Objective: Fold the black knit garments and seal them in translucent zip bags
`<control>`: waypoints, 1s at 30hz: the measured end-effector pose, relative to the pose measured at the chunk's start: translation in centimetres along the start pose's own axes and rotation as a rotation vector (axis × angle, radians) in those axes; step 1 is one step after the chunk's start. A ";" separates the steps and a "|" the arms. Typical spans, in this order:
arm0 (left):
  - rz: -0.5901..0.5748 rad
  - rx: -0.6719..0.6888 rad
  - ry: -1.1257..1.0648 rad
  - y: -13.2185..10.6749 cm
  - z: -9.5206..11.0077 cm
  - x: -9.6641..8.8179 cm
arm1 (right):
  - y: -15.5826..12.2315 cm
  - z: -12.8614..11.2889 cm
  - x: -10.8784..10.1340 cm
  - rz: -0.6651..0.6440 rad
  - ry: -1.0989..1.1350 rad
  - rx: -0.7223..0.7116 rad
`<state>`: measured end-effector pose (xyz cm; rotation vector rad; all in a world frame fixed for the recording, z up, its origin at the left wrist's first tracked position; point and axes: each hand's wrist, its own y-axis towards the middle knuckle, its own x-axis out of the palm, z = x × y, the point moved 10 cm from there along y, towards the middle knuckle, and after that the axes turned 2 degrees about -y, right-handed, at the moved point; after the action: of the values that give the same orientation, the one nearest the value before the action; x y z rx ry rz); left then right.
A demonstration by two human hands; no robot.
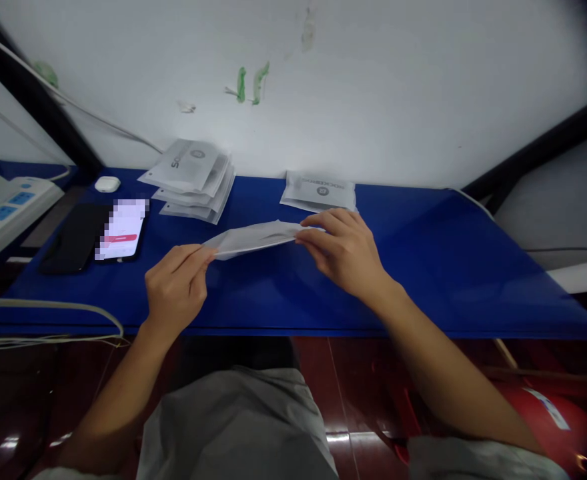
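Note:
A frosted plastic bag (256,240) is held level above the blue table (413,267), edge-on to me, so its face is mostly hidden. My left hand (178,283) pinches its left end between thumb and fingers. At the opposite end my right hand (346,250) grips the bag's edge with the fingertips. Behind the right hand lies a similar printed bag (318,192), flat on the table. Farther left, several frosted bags form an uneven stack (193,177) near the wall, with dark lettering on the top one.
Left of the stack are a lit phone (122,230), a dark phone (73,237) and a white earbud case (107,184). A power strip (16,213) and cables (48,303) occupy the far left. The white wall (373,87) rises behind the table; a red stool (548,420) stands below right.

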<state>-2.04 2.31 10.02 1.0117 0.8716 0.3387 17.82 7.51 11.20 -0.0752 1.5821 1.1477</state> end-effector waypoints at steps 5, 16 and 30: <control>-0.011 -0.016 0.009 -0.2 -0.6 -0.2 | -0.9 2.1 0.4 0.022 -0.053 0.066; -0.338 0.031 -0.143 -1.3 1.3 2.7 | -2.8 4.0 5.3 -0.334 0.059 0.244; -0.795 -0.324 0.066 -3.6 -3.6 10.3 | -2.9 -0.9 10.6 -0.485 0.290 0.305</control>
<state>1.18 8.93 1.19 0.3043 1.1602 -0.1649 14.91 10.66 1.09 -0.4145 1.8456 0.5276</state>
